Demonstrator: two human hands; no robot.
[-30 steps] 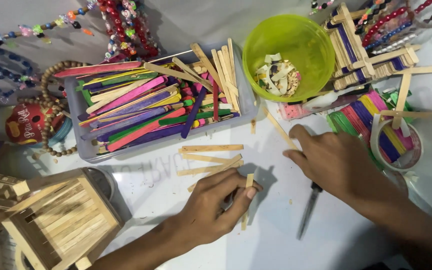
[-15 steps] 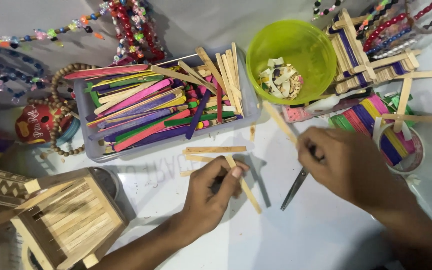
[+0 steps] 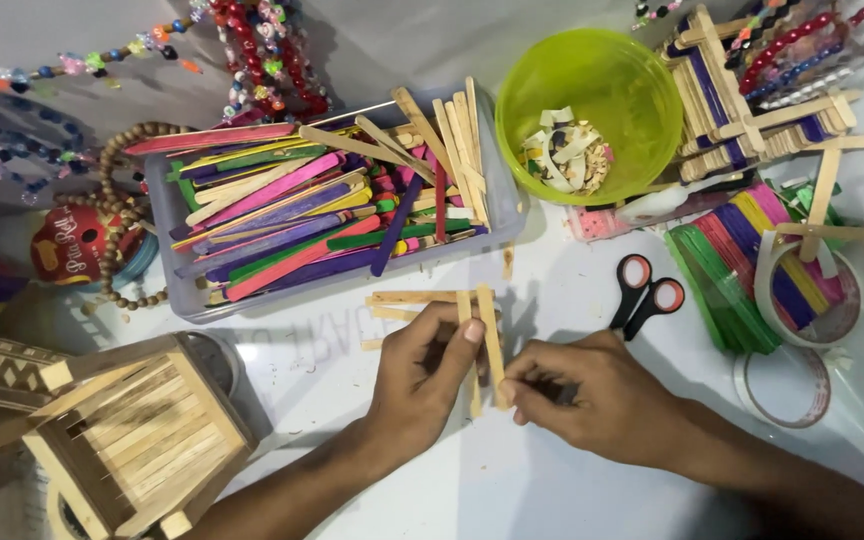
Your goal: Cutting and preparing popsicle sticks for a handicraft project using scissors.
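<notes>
Change vs. earlier frame: scissors no longer in right hand; now lying on white surface, centre-right, red/orange handles, blades partly hidden. Both hands now meet at frame centre. Left hand pinches upright plain wood sticks; right hand fingers closed on lower stick end. Sticks: flat, thin, rounded ends, pale wood. More plain sticks lie flat just above. Grey tray, upper left-centre, holds coloured sticks. Round green bowl, upper right, smooth plastic. Slatted stick box, lower left.
</notes>
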